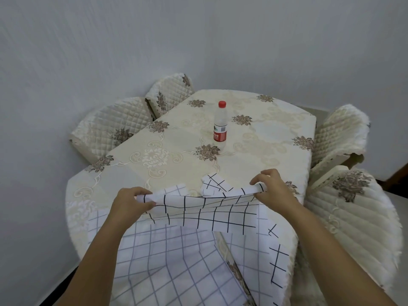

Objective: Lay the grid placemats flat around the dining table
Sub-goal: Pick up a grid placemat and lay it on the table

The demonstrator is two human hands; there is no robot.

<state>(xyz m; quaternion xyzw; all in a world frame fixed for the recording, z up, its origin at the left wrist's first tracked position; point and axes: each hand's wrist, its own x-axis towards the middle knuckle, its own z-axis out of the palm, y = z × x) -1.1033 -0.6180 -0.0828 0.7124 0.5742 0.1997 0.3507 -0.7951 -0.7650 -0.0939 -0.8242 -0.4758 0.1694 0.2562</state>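
Left grip and right grip each pinched the dark-grid placemat stretched between them above the counter, where its sagging slack could crease over the pale-grid placemat beneath.

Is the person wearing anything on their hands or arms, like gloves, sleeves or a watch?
No. The left hand and right hand are bare, with no gloves, rings or watch in view. No sleeve shows right down to the picture's bottom edge.
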